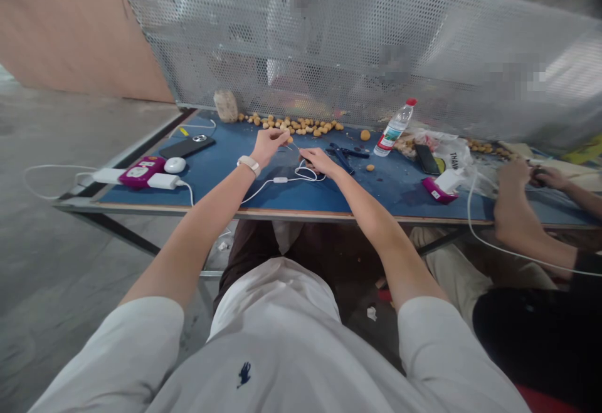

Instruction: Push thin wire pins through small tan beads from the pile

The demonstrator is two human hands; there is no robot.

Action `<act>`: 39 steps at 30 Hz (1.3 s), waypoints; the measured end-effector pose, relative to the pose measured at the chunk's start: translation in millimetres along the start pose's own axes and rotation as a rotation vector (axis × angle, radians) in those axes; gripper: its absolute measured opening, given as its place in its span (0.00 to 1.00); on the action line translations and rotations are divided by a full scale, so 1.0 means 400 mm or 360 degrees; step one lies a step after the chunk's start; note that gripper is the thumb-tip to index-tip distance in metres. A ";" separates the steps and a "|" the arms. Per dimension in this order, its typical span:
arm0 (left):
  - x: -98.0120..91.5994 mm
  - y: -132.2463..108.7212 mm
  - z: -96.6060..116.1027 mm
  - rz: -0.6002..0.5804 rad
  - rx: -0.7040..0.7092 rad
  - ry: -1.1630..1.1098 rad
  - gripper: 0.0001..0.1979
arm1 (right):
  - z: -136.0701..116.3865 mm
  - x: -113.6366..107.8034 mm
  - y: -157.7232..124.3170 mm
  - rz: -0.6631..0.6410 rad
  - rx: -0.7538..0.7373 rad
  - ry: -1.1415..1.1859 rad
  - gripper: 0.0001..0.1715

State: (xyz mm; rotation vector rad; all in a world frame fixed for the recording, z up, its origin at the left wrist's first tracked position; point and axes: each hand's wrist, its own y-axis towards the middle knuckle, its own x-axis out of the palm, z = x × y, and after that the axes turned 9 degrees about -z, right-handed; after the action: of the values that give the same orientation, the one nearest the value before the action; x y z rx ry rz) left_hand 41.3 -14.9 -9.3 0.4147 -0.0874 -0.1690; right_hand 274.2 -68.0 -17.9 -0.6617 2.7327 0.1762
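Left hand (271, 142): seems to pinch a ball (290, 140) at its fingertips.
Right hand (320, 160): closed around a tool (299, 148).
Ball: likely light, hard; hold its sides.

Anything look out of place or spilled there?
Only minor things: one small brown ball sits alone, apart from the loose row of similar pieces by the perforated panel. A crumpled white scrap lies below, like litter. The white cable loops untidily near the right hand.
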 end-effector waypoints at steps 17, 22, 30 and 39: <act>-0.001 -0.005 0.009 0.0003 -0.0011 0.0072 0.09 | 0.005 -0.002 0.002 -0.0015 -0.0005 0.0030 0.31; 0.000 -0.007 0.010 0.0023 0.0012 0.0032 0.08 | 0.003 0.000 0.001 -0.0002 0.0003 0.0048 0.31; 0.000 -0.007 0.012 0.0014 -0.0002 0.0055 0.08 | 0.001 0.001 0.001 0.0015 -0.0008 0.0026 0.30; 0.000 -0.018 0.034 -0.0015 -0.0002 0.0090 0.13 | -0.002 0.001 -0.003 -0.0016 0.0002 0.0003 0.31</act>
State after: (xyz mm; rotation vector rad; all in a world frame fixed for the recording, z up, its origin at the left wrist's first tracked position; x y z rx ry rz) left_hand 38.7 -26.8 0.2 0.4184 -0.0296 -0.1666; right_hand 274.2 -69.3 -17.5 -0.6752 2.7307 0.1718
